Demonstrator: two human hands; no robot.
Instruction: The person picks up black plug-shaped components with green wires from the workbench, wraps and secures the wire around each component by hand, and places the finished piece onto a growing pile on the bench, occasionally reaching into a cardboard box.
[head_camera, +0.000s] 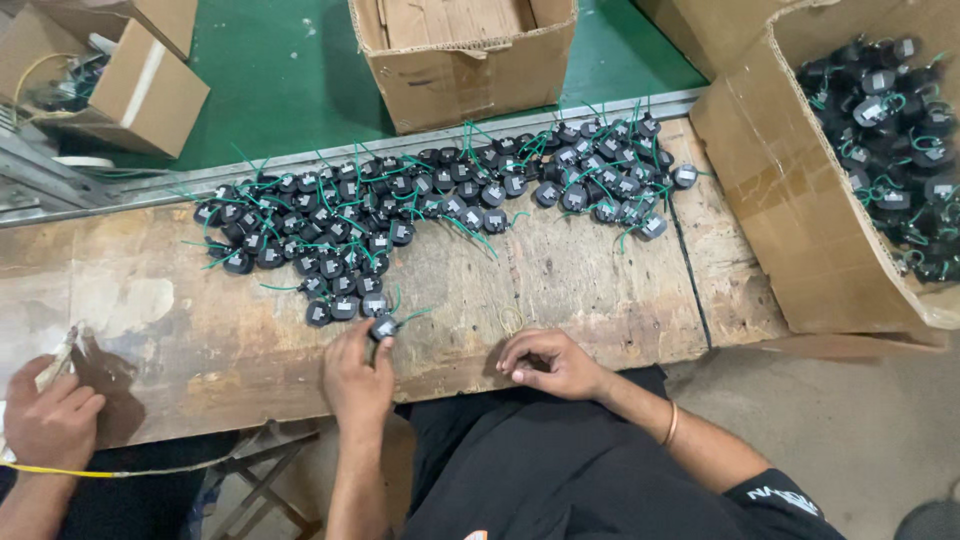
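Clearly the risk here lies in the tangle: the small black round part (383, 327) that the left hand (357, 378) is pinching sits at the near tip of a long spread of identical black parts with green wire leads (420, 195), and its own green lead trails back toward its neighbours, so a quick pull would likely snag a wire and drag several pieces along, or flick one off the near edge of the worn wooden bench (200, 350) onto the floor. The grip looks light as well, fingertips only, so I judge the part could slip if it is lifted by its edge. The left hand is mostly closed, thumb and forefinger pressed on that one part, which rests on the bench just in front of the person's lap. The right hand (550, 362) lies on the bench well apart from it, fingers curled inward over the wood; whether it holds anything small under them I cannot tell. A loop of thin wire (511, 320) lies just beyond it. At the far left another person's hand (48, 420) works with a yellow wire (90, 472), and a cardboard box (800, 220) of more black parts stands at the right.
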